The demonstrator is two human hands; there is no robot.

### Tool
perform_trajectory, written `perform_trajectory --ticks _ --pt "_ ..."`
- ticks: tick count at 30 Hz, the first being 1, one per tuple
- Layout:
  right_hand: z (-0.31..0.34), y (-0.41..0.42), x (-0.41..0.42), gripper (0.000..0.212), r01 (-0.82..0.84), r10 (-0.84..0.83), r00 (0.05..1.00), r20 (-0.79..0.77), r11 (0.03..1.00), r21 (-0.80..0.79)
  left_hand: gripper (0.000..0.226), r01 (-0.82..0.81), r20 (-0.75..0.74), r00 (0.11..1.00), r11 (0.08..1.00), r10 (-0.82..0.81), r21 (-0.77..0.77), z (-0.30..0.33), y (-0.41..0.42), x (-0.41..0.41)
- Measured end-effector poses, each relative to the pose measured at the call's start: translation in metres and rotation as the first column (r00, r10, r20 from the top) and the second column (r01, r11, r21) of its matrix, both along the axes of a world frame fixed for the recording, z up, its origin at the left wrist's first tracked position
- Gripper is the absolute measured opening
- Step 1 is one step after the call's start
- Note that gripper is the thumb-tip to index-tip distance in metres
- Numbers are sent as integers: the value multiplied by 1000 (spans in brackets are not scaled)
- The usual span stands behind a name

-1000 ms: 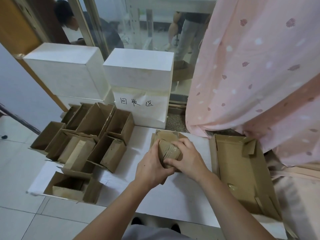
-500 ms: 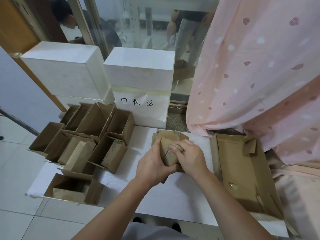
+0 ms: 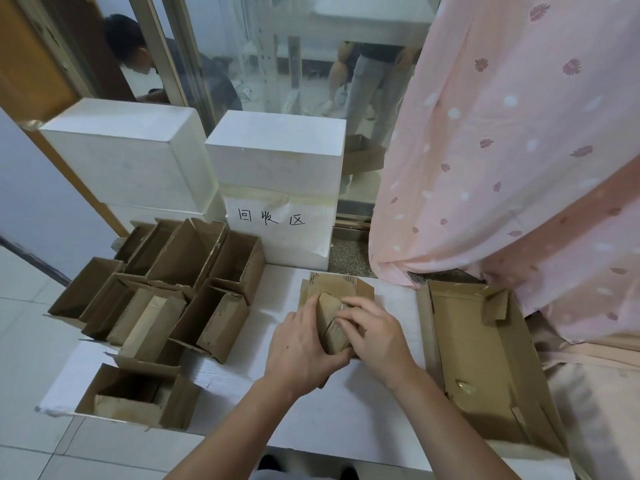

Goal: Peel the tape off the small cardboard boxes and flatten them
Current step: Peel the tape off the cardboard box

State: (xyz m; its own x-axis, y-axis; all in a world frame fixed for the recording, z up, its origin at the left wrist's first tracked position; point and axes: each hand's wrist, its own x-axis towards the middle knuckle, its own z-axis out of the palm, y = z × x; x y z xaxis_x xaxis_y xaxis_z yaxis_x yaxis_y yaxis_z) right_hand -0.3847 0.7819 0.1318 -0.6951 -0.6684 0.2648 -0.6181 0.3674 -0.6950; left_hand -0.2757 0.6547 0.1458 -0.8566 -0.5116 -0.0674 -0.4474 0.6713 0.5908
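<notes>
A small brown cardboard box (image 3: 330,323), wrapped in shiny tape, is held over the white sheet (image 3: 346,424) at mid-frame. My left hand (image 3: 298,351) grips it from the left and below. My right hand (image 3: 375,332) curls over its right side, fingertips pinching at the tape near the box's top edge. Under the box lies flattened cardboard (image 3: 337,284), partly hidden by my hands.
Several opened small cardboard boxes (image 3: 180,289) crowd the left of the sheet, one more (image 3: 135,396) at the front left. A large shallow cardboard tray (image 3: 485,358) lies right. Two white foam blocks (image 3: 277,161) stand behind. A pink curtain (image 3: 519,150) hangs right.
The box has turned slightly in my hands and my right fingers have shifted up along its top edge. My left hand keeps its hold.
</notes>
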Motion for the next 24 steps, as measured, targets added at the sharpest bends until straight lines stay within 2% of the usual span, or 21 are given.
perform_trajectory --ticks 5,8,10,12,15,20,22,24 --pt "2 -5 8 3 49 -42 987 -154 998 39 114 5 56 998 1000 -4 -18 -3 6 1" --pt "5 -8 13 11 69 -59 978 -201 997 41 116 -37 84 996 999 35 23 2 7 1" --pt "7 -10 14 20 87 -79 983 -167 995 47 117 -37 85 996 999 35 16 3 6 1" --pt "6 -11 16 17 65 -59 987 -151 997 36 116 -36 80 996 999 34 12 3 4 3" --pt "2 -14 20 7 -42 49 975 -215 998 37 105 -74 64 995 996 71 45 2 3 7" --pt "-4 -11 23 18 -185 192 980 -53 977 109 96 -77 54 996 994 72 82 0 0 12" --pt "-4 -10 22 17 -147 147 989 1 986 82 98 -86 50 995 993 82 85 -2 0 13" --pt "-3 -9 21 29 -93 90 995 47 993 68 98 -89 41 995 994 86 66 -2 3 14"
